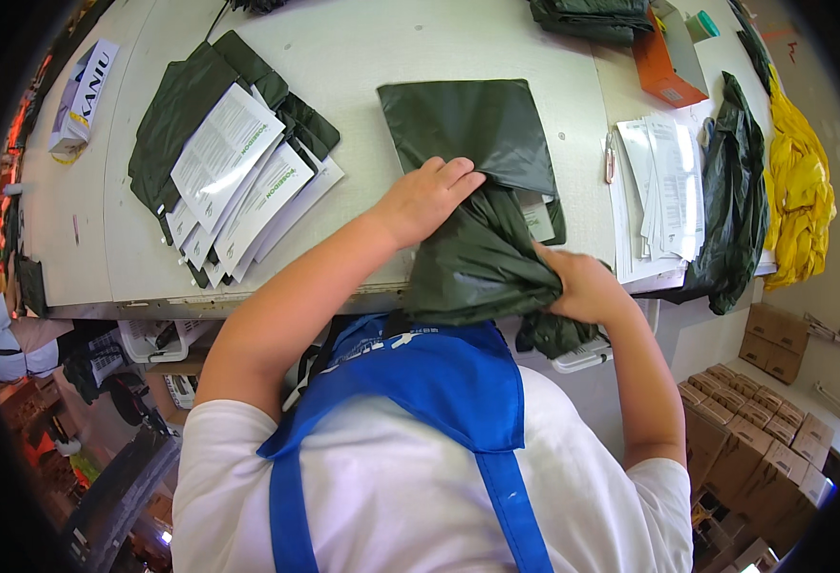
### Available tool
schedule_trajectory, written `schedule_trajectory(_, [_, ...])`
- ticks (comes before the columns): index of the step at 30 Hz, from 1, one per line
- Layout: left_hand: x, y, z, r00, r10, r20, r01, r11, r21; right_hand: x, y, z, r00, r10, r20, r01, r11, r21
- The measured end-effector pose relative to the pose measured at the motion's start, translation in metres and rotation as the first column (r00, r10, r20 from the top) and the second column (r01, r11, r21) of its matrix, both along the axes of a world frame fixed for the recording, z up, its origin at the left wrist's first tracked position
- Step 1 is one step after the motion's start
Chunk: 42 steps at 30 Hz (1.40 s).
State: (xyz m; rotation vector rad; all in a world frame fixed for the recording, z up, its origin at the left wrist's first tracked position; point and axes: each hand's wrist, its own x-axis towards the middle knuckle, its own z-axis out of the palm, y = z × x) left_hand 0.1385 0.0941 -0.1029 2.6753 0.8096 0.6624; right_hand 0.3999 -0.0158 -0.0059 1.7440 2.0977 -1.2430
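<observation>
On the table in front of me lies a flat, folded piece of thin shiny dark green material. My left hand has its fingers bent over the near edge of the flat part. From there a loose, crumpled part hangs over the table's front edge. My right hand grips that bunched material at its right side, thumb uppermost. A printed leaflet peeks out between the layers, mostly covered. To the left sits a fanned pile of folded dark green pieces with white printed leaflets on them.
At the right are a stack of printed leaflets, a long dark green bundle and hanging yellow material. An orange box stands at the back right, a white carton at the far left. Cardboard boxes are stacked on the floor.
</observation>
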Motion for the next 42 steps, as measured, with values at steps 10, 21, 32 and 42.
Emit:
schedule_trajectory(10, [0.022,-0.033,0.039,0.975,0.219,0.031,-0.213,0.967,-0.137,0.006,-0.010,-0.021,0.842,-0.532,0.086,0.518,0.844,0.141])
schedule_trajectory(21, [0.027,-0.032,0.025,0.925,0.251,0.284,-0.208,0.962,-0.175,-0.024,-0.010,-0.041,0.727,-0.672,-0.140,0.684,0.726,0.066])
schedule_trajectory(32, [0.034,-0.038,0.012,0.849,0.471,0.240,-0.281,0.786,-0.551,-0.022,0.000,-0.041,0.564,-0.771,-0.296,0.807,0.591,-0.002])
schedule_trajectory(42, [0.010,-0.045,0.006,0.840,0.150,0.521,0.021,0.951,-0.308,-0.029,0.019,-0.005,-0.011,-0.829,-0.558,0.771,0.348,-0.533])
